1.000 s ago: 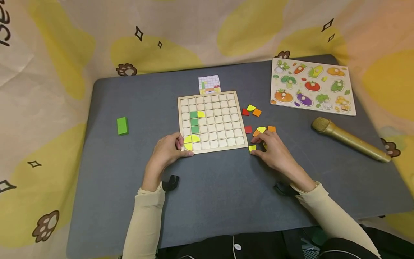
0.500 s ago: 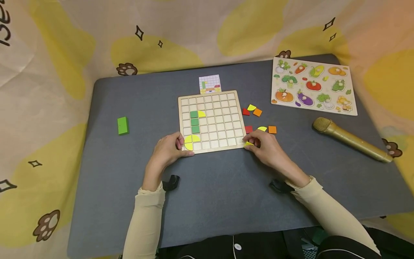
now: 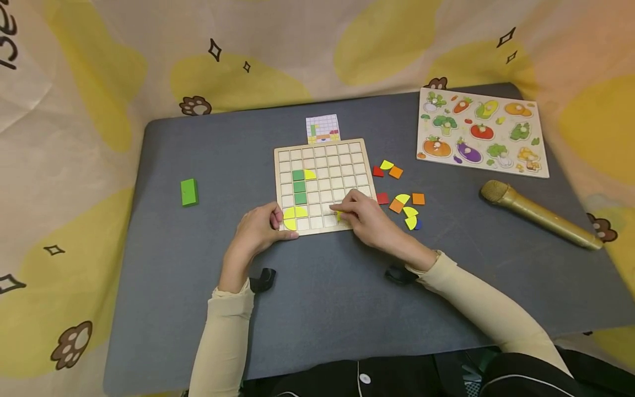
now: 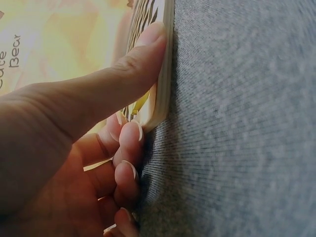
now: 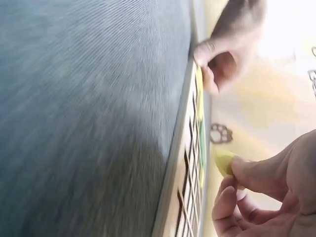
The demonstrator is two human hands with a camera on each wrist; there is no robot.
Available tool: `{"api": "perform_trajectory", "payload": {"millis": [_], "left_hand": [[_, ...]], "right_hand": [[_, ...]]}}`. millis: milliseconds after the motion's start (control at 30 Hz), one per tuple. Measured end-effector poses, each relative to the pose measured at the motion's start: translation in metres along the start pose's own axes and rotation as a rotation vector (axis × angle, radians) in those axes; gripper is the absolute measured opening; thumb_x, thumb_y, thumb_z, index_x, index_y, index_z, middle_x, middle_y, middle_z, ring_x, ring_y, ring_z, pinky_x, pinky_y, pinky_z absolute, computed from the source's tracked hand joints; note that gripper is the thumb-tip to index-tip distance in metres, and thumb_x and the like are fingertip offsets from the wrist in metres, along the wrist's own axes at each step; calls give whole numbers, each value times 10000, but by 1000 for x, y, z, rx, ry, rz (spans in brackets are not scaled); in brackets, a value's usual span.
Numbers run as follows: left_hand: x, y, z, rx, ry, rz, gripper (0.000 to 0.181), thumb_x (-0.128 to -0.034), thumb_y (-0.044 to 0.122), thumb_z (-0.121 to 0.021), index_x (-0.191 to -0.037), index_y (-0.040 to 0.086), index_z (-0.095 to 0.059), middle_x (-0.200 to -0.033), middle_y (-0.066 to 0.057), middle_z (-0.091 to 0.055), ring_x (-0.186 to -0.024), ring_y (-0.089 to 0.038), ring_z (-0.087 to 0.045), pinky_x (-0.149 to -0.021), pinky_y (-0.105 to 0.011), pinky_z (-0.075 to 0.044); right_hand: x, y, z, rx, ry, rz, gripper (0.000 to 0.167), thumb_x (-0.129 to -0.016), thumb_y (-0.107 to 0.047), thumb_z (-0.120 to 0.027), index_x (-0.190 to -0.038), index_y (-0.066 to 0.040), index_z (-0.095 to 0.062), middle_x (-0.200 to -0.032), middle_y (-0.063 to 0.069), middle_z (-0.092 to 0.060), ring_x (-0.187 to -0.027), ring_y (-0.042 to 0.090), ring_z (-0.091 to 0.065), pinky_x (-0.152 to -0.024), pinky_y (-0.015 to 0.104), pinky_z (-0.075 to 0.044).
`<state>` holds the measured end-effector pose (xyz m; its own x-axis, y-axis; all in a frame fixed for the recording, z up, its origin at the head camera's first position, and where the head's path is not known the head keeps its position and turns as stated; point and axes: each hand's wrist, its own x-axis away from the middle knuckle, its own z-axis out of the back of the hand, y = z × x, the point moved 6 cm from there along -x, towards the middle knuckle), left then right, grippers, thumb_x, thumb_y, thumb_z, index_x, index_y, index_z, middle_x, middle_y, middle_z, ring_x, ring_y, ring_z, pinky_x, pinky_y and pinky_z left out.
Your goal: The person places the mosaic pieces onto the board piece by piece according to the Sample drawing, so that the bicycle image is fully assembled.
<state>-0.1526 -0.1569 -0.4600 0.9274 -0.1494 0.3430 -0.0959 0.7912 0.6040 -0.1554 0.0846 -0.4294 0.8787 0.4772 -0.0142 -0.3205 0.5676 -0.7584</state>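
Observation:
A wooden grid board point(image 3: 324, 184) lies on the table, with green squares point(image 3: 300, 186) and yellow quarter-circle pieces point(image 3: 290, 224) in its left cells. My left hand point(image 3: 255, 227) grips the board's near left corner, thumb along the front edge and fingers curled at the side. Over the lower right cells, my right hand point(image 3: 364, 218) pinches a yellow quarter-circle piece point(image 5: 224, 162) between thumb and fingers. In the right wrist view that piece is held above the board surface. Loose pieces lie right of the board: red point(image 3: 382, 198), orange point(image 3: 396, 205), yellow point(image 3: 410, 211) and blue point(image 3: 419, 224).
A small pattern card point(image 3: 323, 128) lies at the board's far edge. To the left stands a green block point(image 3: 189, 192). A vegetable puzzle point(image 3: 458, 132) and a gold microphone point(image 3: 541, 215) are at the right. A patterned cloth point(image 3: 278, 49) hangs behind the table.
My right hand has picked up a yellow quarter-circle piece from beside the board and moved left with it over the lower right cells. The left hand has stayed at the corner.

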Motion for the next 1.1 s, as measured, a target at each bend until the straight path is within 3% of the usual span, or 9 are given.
{"api": "perform_trajectory", "payload": {"millis": [333,600,1100], "left_hand": [[0,1,1,-11,6,-7,502,-774,347,-968,-918,111,-549,-778,-29,-503,-720,-214,-459,-693,-349,-316],[1,1,2,-22,4,-7,492,-783,358,-961,-912,117,-551,-790,-31,-519,-727,-218,-474,-702,-353,-324],[1,2,2,-30,8,-20,492,-781,368,-960,-905,118,-556,-785,-31,-521,-727,-215,-481,-697,-350,-333]], "right_hand": [[-32,-14,-35,-137,-26,-24,104,-907,-29,-818,-954,-66,-734,-847,48,-699,-765,136,-622,-720,268,-508],[-45,-22,-51,-83,-39,-1,55,-926,-56,-810,-913,-62,-757,-828,51,-716,-731,122,-649,-689,252,-518],[-53,-24,-57,46,-47,-14,59,-932,-95,-812,-888,-92,-772,-827,40,-622,-776,163,-581,-716,277,-462]]}}
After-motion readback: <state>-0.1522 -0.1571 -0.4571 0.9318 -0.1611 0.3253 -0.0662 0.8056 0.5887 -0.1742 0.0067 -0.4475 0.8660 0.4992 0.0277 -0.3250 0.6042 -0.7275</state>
